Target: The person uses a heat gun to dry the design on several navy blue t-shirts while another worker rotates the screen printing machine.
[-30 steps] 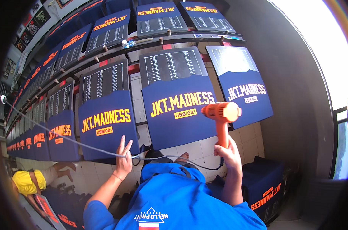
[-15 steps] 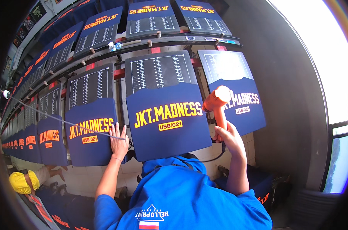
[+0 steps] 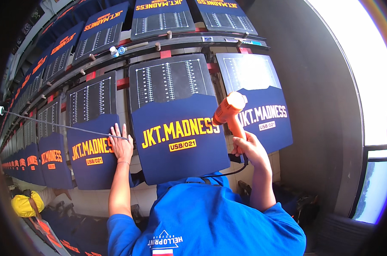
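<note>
An orange hair dryer is gripped by its handle in my right hand. Its nozzle points left, over the right end of the yellow lettering on the middle navy fabric piece. That fabric lies flat on a black printing board with white scale marks. My left hand, fingers spread, is at the right edge of the navy fabric piece to the left, beside its orange print. A thin grey line reaches its fingers; whether they touch it I cannot tell. A black cord hangs from the dryer.
Another navy piece with pale lettering lies on the board at right. Boards with printed fabric continue left and along the far row, beyond a dark rail with pegs. A person in a yellow head covering is at lower left. A grey wall stands right.
The boards have shifted slightly left in view. My right hand and the dryer have moved a little left, and my left hand has moved left and up.
</note>
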A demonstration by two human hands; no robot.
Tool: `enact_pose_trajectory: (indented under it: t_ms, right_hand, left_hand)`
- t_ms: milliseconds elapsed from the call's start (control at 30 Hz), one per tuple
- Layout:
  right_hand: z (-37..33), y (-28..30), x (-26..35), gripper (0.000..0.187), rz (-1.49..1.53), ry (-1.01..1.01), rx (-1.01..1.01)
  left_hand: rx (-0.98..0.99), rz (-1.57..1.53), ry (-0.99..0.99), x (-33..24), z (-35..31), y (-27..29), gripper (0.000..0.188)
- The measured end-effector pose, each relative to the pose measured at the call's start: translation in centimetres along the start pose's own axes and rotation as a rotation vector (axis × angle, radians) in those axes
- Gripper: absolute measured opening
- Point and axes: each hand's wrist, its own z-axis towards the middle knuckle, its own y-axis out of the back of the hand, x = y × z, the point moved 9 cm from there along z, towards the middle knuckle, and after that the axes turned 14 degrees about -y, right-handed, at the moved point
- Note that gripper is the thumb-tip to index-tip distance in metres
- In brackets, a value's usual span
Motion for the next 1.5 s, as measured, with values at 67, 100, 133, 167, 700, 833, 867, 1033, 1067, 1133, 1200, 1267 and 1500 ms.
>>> enact_pose_trajectory:
  t_ms: [67, 100, 133, 167, 700, 833, 867, 1033, 1067, 1133, 1200, 1267, 1500]
  right_hand:
    - [0.3, 0.4, -0.4, 0.025, -0.009, -0.009, -0.003]
    - [0.3, 0.5, -0.5, 0.025, -0.015, -0.005, 0.002]
    - [0.3, 0.6, -0.4, 0.025, -0.021, 0.0, 0.008]
    - [0.3, 0.6, -0.4, 0.025, -0.026, 0.007, 0.013]
    - [1.5, 0.3, -0.5, 0.029, -0.051, 0.015, 0.09]
    - [0.8, 0.5, -1.3, 0.028, -0.08, -0.002, 0.095]
    - [0.5, 0.4, -1.3, 0.028, -0.084, 0.001, 0.065]
    - [-0.3, 0.9, -1.6, 0.028, -0.042, -0.019, 0.066]
    - [-0.6, 0.9, -1.7, 0.028, -0.045, -0.014, 0.061]
    - [-0.9, 0.8, -2.2, 0.027, -0.025, -0.016, 0.059]
    - [-1.1, 0.9, -2.5, 0.027, 0.021, -0.02, 0.074]
    - [-1.6, 0.7, -3.1, 0.026, 0.035, -0.024, 0.061]
    - [-2.7, -0.1, -4.4, 0.024, 0.09, -0.043, 0.023]
  left_hand:
    - [0.022, 0.013, 0.034, 0.3, 0.1, -0.3, 0.061]
    - [0.02, 0.02, 0.043, 0.3, 0.1, -0.3, 0.061]
    - [0.019, 0.027, 0.052, 0.3, 0.0, -0.4, 0.06]
    - [0.015, 0.035, 0.061, 0.6, 0.0, -0.5, 0.06]
    - [-0.077, 0.043, 0.059, 0.3, -0.3, 0.0, 0.061]
    - [-0.098, 0.026, 0.1, 0.9, -0.3, -0.1, 0.062]
    - [-0.107, 0.023, 0.109, 1.0, -0.3, 0.0, 0.062]
    - [-0.115, 0.036, 0.119, 1.1, -0.3, -0.1, 0.062]
    - [-0.123, 0.032, 0.113, 1.0, -0.3, 0.0, 0.063]
    - [-0.141, 0.025, 0.099, 0.8, -0.1, 0.1, 0.064]
    - [-0.145, 0.025, 0.105, 1.1, -0.3, 0.0, 0.065]
    - [-0.146, 0.022, 0.11, 1.3, -0.5, 0.0, 0.067]
    - [-0.122, -0.021, 0.153, 1.8, -0.6, -0.4, 0.069]
